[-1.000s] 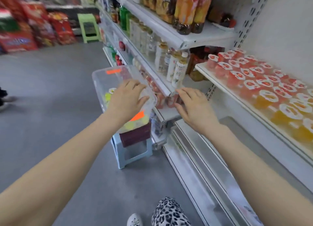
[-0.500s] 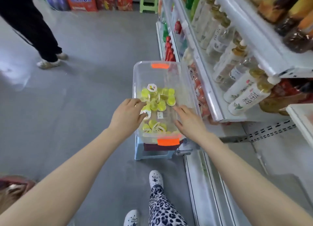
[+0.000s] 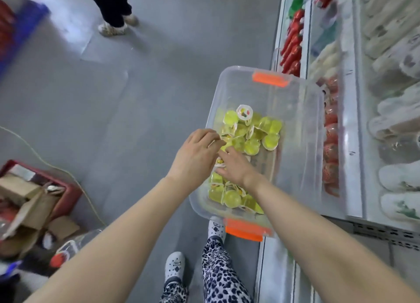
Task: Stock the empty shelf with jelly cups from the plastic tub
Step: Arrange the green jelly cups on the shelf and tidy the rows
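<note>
Fingers (image 3: 213, 139) of the left hand (image 3: 195, 157) curl among yellow jelly cups (image 3: 250, 141) inside the plastic tub (image 3: 302, 111); the right hand (image 3: 236, 166) reaches flat, and neither grip is clear. Loosely heaped cups could slip out and drop.

both bare arms reach forward and down, forearms converging until the hands meet. the left hand (image 3: 195, 153) is palm-down with fingers curled in a pinch. the right hand (image 3: 235, 166) lies just beside it, touching it, fingers spread flat and pointing left.
</note>
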